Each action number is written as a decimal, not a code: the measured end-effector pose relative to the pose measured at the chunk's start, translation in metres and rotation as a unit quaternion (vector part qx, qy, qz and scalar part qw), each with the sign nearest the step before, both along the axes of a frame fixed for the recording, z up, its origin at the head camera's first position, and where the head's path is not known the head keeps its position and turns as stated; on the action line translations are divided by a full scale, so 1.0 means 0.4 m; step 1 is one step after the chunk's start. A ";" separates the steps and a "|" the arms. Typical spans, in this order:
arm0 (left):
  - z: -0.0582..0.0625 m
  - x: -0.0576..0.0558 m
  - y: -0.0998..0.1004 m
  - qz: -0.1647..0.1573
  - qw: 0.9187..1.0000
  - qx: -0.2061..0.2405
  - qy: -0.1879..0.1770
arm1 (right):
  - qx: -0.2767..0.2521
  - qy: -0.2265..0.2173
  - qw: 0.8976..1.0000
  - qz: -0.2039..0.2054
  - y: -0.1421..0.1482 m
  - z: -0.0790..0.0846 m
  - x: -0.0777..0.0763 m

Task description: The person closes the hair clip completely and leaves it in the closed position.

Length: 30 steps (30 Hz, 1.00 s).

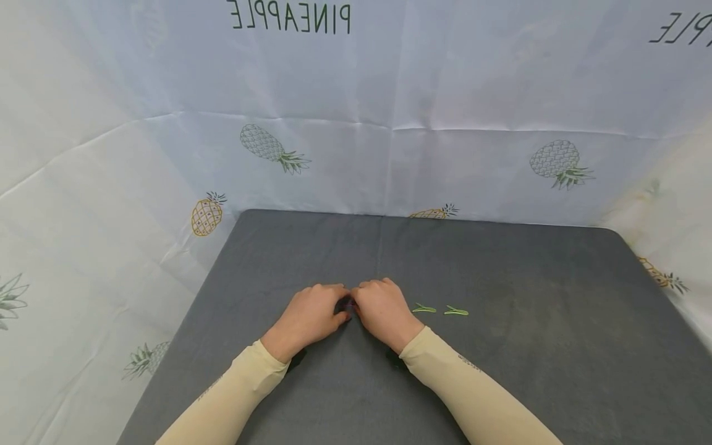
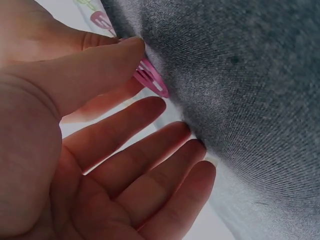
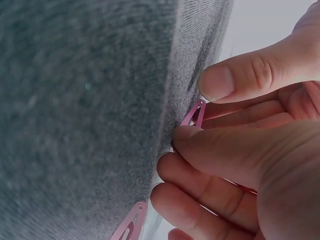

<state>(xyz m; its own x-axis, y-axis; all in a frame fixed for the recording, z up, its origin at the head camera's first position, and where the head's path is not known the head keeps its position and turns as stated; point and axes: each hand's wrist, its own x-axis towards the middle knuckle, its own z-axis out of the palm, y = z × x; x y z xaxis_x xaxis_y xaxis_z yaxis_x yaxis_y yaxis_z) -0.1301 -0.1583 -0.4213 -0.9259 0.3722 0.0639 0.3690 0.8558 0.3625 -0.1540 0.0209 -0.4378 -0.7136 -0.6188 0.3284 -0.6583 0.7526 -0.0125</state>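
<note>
Close together over the middle of the table, my left hand (image 1: 313,312) and right hand (image 1: 385,309) meet at a small pink snap hair clip (image 2: 152,78). In the left wrist view, my left thumb and index finger pinch at the clip, while the other fingers stay loosely extended. The right wrist view has my right thumb and forefinger gripping the hair clip (image 3: 185,119), its holed tip showing near the left thumb. Fingers hide the rest of it. Right of my right hand lie two pale green hair clips (image 1: 424,308), (image 1: 456,311), with their arms spread.
The dark grey cloth-covered table (image 1: 528,346) spreads around the hands. White fabric with pineapple prints (image 1: 356,167) hangs along the back and both sides. One clip (image 3: 129,224) lying on the table looks pinkish in the right wrist view.
</note>
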 end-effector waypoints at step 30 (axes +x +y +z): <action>0.052 0.026 -0.001 -0.005 0.999 0.022 0.022 | -0.036 0.007 0.999 0.010 0.040 0.056 0.052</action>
